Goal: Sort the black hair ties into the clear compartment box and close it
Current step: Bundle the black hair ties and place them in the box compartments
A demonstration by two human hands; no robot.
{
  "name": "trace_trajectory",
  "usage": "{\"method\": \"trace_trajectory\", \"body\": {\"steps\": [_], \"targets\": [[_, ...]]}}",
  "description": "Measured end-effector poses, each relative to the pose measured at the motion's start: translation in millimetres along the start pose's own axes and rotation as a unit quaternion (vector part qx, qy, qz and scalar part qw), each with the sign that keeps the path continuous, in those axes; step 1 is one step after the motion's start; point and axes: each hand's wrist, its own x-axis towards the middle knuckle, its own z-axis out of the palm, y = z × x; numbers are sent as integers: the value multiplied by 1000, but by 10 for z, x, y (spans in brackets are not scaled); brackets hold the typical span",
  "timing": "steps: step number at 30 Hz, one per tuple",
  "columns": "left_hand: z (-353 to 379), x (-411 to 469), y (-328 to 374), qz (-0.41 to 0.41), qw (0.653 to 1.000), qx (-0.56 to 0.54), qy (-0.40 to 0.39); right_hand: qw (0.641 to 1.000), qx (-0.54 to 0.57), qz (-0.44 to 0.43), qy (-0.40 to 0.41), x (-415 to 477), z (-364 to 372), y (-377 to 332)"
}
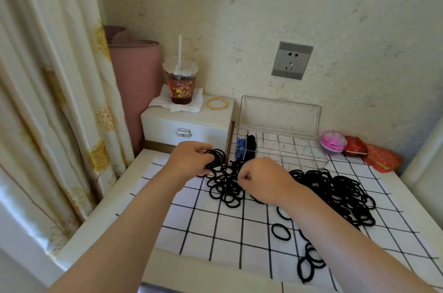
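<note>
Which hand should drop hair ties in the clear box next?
Probably the left hand: it already grips a bunch of black ties and sits close to the open clear box. The right hand seems to be only pinching at the loose ties on the cloth.

Nothing legible. The cup [180, 68] wears a red-brown sleeve [181, 88] with a short line of white print near its top edge, too small and blurred to read. Below the print are gold ornaments, one a round lattice emblem, which cannot be made out as letters or numbers.
</note>
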Motion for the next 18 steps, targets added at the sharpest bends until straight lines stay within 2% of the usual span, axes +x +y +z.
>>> {"method": "trace_trajectory", "body": {"steps": [3, 7, 18], "targets": [[7, -8, 18, 20, 1000, 18, 15, 996, -78, -10, -33, 14, 114, -70], [33, -16, 15, 37, 998, 45, 10, 994, -101, -18, -45, 81, 156, -124], [50, -43, 4, 52, 997, 63, -13, 996, -46, -2, -78, 109, 169, -23]]}}
